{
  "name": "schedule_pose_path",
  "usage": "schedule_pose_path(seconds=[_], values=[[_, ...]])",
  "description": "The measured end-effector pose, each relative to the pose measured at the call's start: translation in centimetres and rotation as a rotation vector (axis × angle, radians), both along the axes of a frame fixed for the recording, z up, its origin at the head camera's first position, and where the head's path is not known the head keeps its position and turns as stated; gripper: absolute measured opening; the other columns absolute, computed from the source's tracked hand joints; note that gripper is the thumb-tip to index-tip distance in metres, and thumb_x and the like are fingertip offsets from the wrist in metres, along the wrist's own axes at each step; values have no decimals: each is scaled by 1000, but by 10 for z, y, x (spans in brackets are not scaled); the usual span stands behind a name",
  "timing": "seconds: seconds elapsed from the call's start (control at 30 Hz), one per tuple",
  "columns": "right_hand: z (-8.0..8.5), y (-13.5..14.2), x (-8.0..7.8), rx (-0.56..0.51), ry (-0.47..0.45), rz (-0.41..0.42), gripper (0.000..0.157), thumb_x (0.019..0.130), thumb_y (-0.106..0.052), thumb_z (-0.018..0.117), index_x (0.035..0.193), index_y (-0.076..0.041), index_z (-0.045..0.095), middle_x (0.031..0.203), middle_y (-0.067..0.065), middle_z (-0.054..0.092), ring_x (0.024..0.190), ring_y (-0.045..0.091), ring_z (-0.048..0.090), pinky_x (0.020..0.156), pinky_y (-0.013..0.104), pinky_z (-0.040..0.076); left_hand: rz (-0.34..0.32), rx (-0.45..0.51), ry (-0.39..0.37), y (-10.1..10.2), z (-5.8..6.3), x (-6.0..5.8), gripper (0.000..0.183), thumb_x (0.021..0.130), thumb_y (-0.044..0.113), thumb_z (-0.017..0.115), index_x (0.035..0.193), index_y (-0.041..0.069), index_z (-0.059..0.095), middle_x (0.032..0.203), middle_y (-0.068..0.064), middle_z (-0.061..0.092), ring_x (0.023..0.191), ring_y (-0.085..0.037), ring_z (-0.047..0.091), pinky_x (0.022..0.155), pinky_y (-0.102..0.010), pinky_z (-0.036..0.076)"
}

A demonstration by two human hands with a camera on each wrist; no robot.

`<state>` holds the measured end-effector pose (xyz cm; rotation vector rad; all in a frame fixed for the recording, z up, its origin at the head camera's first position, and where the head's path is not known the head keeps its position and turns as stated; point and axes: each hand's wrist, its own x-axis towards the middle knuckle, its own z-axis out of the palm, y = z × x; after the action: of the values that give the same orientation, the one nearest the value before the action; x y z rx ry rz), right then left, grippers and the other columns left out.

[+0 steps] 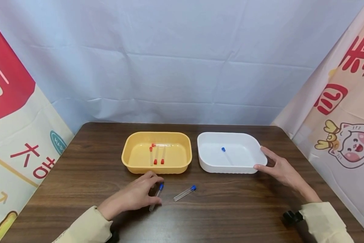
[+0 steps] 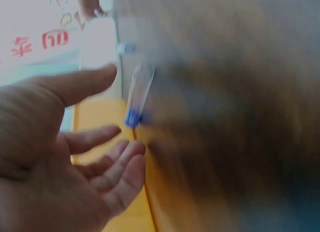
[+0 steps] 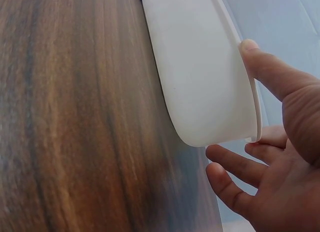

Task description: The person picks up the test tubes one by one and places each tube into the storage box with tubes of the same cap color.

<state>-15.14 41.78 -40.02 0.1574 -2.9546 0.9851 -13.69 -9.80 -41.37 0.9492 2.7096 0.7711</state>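
Observation:
My left hand [image 1: 136,194] hovers over a clear test tube with a blue cap [image 1: 161,186], thumb and fingers apart on either side of it. In the left wrist view that tube [image 2: 140,91] shows beyond the spread fingertips. A second blue-capped test tube [image 1: 184,193] lies on the table to its right. At the right end of a white tray [image 1: 227,169], my right hand [image 1: 282,170] touches the rim with its thumb and fingers spread. Inside that tray lies one blue-capped tube [image 1: 227,156].
A yellow tray [image 1: 157,170] stands left of the white one and holds several red-capped tubes [image 1: 162,156]. Both trays stand on a dark wooden table [image 1: 230,212]. A pale cloth [image 1: 182,67] hangs behind it, with printed cloths [image 1: 346,141] at the sides.

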Motion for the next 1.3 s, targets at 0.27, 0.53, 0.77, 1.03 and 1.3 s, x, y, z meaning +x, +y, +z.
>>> schedule_pose_path(seconds=[0.27,0.53,0.77,1.03,1.3], values=[[0,0,0,-6,-5,3,97,93,-37,79,164,-3,21,162,30,28,145,50,33,107,66,35,-127,-64,-18,-12,-1,-8,79,83,39,88,146,5,56,144,-9,50,130,-23,47,108,-46,46],[0,0,-1,-5,-13,4,99,93,-38,79,164,-3,20,162,32,27,144,54,31,106,73,34,-174,-126,-47,-12,-2,-9,91,79,45,89,152,6,50,155,-10,43,142,-27,41,114,-52,38],[0,0,-1,4,-7,-2,99,92,-38,79,164,-4,21,162,31,28,144,54,32,105,73,34,-197,-146,-19,-12,-2,-9,100,75,46,92,153,3,46,157,-12,41,144,-29,37,115,-54,35],[0,1,-1,7,-10,5,99,92,-38,79,164,-5,20,162,31,28,143,54,32,106,73,33,-204,-158,-15,-12,-3,-9,101,74,45,92,155,5,45,158,-12,39,144,-29,36,116,-55,34],[0,1,0,11,-4,3,99,93,-40,78,165,-5,20,162,32,27,143,55,32,105,74,33,-207,-183,-24,-11,-3,-9,101,74,43,93,155,8,45,160,-12,37,146,-30,34,116,-56,33]])
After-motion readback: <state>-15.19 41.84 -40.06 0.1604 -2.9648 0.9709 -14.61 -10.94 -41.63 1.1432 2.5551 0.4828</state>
